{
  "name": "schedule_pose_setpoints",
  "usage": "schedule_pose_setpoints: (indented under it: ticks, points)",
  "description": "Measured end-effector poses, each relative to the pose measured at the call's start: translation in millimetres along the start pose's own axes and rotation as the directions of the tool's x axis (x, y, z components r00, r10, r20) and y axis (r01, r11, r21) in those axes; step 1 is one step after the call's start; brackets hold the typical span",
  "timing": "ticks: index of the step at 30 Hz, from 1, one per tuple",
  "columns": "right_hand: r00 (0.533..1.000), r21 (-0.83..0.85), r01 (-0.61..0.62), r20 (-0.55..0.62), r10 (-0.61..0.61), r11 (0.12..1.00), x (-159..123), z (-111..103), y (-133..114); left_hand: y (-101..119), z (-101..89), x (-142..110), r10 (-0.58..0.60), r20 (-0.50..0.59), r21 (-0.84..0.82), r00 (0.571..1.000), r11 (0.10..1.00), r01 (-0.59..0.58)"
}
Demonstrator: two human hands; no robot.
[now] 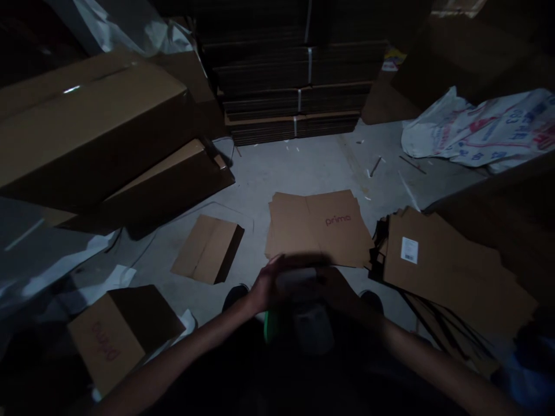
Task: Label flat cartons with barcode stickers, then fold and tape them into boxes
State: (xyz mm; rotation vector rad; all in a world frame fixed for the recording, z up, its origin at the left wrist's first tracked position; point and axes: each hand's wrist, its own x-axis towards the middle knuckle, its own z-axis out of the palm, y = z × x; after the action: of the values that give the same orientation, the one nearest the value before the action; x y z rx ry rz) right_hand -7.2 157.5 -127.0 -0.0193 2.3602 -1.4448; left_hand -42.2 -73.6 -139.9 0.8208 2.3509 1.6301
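Floor (299, 167): pale, scuffed | centre: stack of flattened lettered cartons (290, 225) | left: small cardboard box (202, 248) | right: uneven pile of flattened cardboard (451, 266), white label on top | far side: strapped cardboard bundles (264, 130), stacked | far right: white printed sack (481, 130) | between: thin sticks (375, 167), pale scraps (367, 199)

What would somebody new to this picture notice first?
The eye likely goes first to the flat printed cardboard lying near the picture's centre, just beyond the left hand and the dim right hand. Next come the crumpled white sack with red and blue print at upper right and the big brown box at upper left.
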Motion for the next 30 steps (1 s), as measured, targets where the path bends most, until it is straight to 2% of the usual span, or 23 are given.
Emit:
schedule_pose_setpoints:
  ticks: [2, 5, 8, 10, 11, 12, 14, 16, 17, 22, 26, 28, 30]
  points:
    - [0.998, -0.007, 0.041, -0.048, -0.041, 0.999, -5.4, -6.3, -18.1, 17.7, 0.8, 5.4, -0.115, 0.027, -0.108, 0.993, 0.987, 0.117]
    - [0.992, -0.038, 0.098, -0.08, -0.1, 0.995, -8.4, -14.0, -37.5, 34.2, 2.1, 8.8, -0.251, -0.034, -0.187, 0.967, 0.953, 0.24]
    - [0.97, -0.202, 0.103, -0.194, -0.143, 0.974, -4.9, -22.7, -41.7, 33.8, 5.0, 8.7, -0.337, -0.101, -0.175, 0.936, 0.932, 0.316]
    - [0.925, -0.32, 0.152, -0.287, -0.248, 0.935, -0.7, -27.5, -40.8, 26.3, 7.9, 7.1, -0.36, -0.119, -0.158, 0.925, 0.927, 0.34]
    - [0.905, -0.366, 0.197, -0.288, -0.312, 0.91, 1.4, -28.9, -40.9, 21.7, 9.3, 5.8, -0.354, -0.115, -0.141, 0.928, 0.931, 0.337]
    - [0.894, -0.403, 0.253, -0.249, -0.372, 0.88, 3.3, -29.4, -41.6, 17.1, 10.6, 4.3, -0.34, -0.097, -0.117, 0.935, 0.937, 0.328]
    - [0.886, -0.464, 0.369, -0.085, -0.455, 0.805, 6.6, -28.0, -44.9, 9.7, 12.3, 1.0, -0.297, -0.05, -0.054, 0.954, 0.954, 0.294]
    - [0.88, -0.519, 0.43, 0.059, -0.471, 0.739, 8.9, -24.3, -48.4, 6.3, 12.3, -1.6, -0.255, -0.015, -0.01, 0.967, 0.967, 0.255]
    - [0.881, -0.551, 0.433, 0.091, -0.464, 0.714, 9.7, -22.0, -49.4, 6.1, 11.8, -2.4, -0.243, 0.004, -0.005, 0.97, 0.97, 0.243]
    - [0.904, -0.681, 0.367, 0.1, -0.416, 0.634, 10.8, -10.3, -44.1, 6.8, 8.0, -3.6, -0.254, 0.068, -0.006, 0.965, 0.967, 0.255]
    - [0.92, -0.717, 0.346, 0.131, -0.371, 0.606, 11.5, -5.2, -37.9, -4.3, 7.5, -9.0, -0.27, 0.109, 0.09, 0.957, 0.961, 0.261]
    - [0.927, -0.715, 0.345, 0.161, -0.338, 0.608, 13.5, -4.4, -36.6, -10.3, 6.3, -12.7, -0.325, 0.123, 0.145, 0.938, 0.941, 0.307]
    - [0.942, -0.705, 0.315, 0.152, -0.299, 0.635, 17.3, -2.9, -36.5, -12.9, 3.8, -14.5, -0.344, 0.104, 0.123, 0.933, 0.936, 0.331]
